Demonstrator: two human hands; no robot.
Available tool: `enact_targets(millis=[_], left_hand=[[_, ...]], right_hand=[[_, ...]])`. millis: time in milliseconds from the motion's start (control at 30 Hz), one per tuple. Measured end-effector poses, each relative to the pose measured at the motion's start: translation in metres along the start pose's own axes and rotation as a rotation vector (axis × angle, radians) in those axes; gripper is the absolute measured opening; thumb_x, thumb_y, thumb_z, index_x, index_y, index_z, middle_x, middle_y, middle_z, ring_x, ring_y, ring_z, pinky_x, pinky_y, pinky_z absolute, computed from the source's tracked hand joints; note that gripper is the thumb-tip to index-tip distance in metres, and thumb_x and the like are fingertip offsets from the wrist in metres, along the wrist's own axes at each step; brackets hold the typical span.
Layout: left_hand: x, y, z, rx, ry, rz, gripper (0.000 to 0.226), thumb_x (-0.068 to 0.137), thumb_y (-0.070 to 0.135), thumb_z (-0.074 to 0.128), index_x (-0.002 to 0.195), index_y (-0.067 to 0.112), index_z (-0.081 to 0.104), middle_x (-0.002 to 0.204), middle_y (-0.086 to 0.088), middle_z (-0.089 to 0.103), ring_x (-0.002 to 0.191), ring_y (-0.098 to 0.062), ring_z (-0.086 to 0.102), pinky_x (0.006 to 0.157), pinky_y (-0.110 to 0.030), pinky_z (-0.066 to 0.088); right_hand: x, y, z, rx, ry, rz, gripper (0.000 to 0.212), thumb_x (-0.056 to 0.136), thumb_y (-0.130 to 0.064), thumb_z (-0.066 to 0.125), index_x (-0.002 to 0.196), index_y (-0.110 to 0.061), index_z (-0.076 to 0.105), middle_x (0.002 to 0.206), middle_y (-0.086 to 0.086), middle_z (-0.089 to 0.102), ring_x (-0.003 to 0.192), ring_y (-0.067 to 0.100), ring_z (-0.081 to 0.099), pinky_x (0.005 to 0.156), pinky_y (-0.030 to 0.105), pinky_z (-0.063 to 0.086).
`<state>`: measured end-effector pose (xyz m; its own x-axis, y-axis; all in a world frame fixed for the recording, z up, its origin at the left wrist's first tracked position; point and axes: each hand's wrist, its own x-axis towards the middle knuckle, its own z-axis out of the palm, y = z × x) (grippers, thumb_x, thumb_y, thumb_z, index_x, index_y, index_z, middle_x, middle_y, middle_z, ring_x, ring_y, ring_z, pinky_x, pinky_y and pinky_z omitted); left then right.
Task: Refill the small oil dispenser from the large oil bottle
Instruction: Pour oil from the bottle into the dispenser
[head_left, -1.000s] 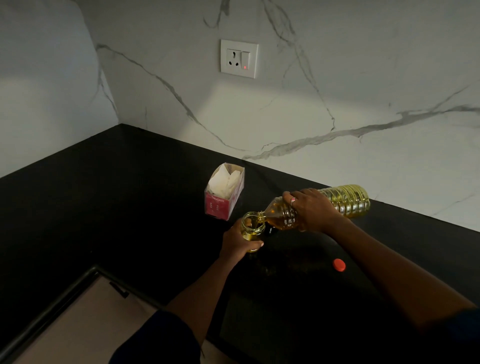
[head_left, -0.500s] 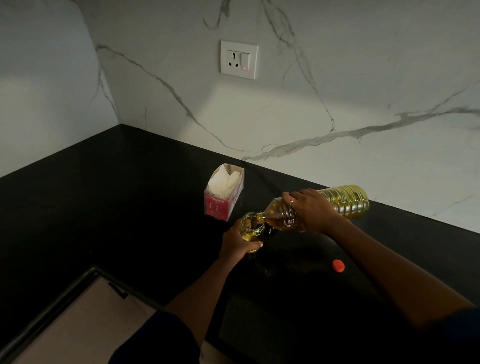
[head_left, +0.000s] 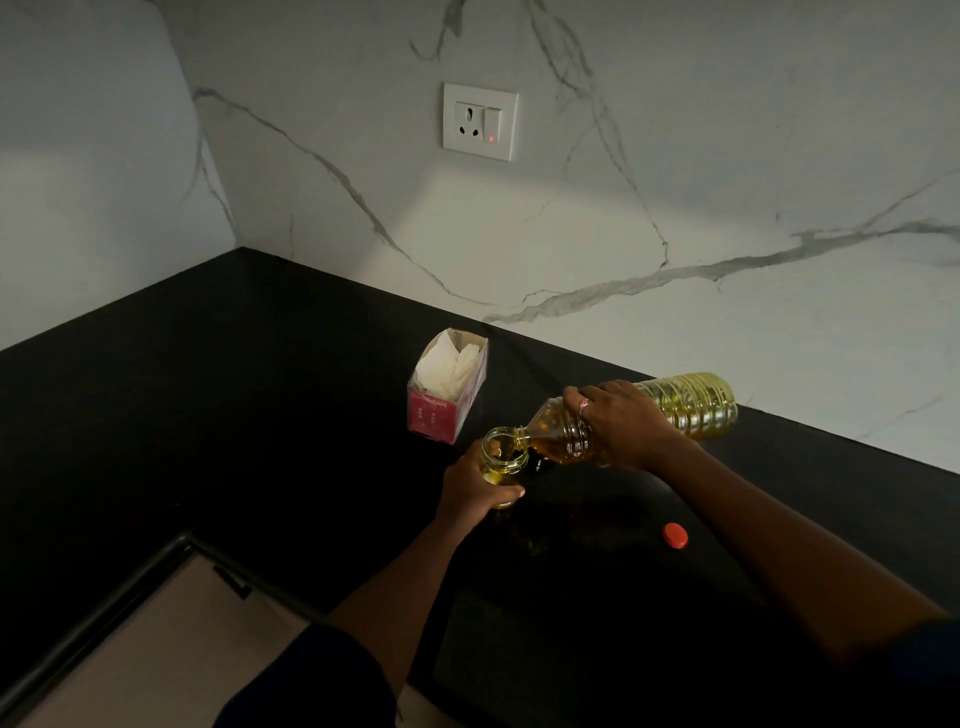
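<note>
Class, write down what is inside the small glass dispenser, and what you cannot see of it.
Inside the small dispenser, yellow oil shows through the open mouth. The left hand wraps its lower part, hiding the base.

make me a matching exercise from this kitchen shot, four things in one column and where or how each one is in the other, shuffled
Things
1. large oil bottle
2. small oil dispenser
3. red cap
4. pink box

States
a. lying loose on the black counter
b. standing open with white paper inside
c. tipped on its side, gripped by the right hand
d. held by the left hand, mouth open at the bottle's neck

Pairs: 1-c, 2-d, 3-a, 4-b
</note>
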<state>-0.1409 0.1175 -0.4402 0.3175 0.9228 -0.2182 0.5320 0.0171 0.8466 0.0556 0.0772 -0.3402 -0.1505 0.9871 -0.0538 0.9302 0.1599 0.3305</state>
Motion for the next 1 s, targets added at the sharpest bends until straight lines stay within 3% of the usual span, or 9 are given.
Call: enact_targets(millis=[1000], left_hand=[[-0.0019, 0.0015, -0.0013, -0.004, -0.008, 0.000, 0.076, 0.064, 0.021, 0.083, 0.130, 0.020, 0.046, 0.128, -0.001, 0.056, 0.122, -0.018, 0.050, 0.096, -0.025, 0.040]], right_hand=[[0.0010, 0.0009, 0.0034, -0.031, 0.024, -0.007, 0.095, 0.070, -0.046, 0.075, 0.143, -0.018, 0.022, 0.136, 0.006, 0.047, 0.122, 0.024, 0.047, 0.107, 0.037, 0.032]])
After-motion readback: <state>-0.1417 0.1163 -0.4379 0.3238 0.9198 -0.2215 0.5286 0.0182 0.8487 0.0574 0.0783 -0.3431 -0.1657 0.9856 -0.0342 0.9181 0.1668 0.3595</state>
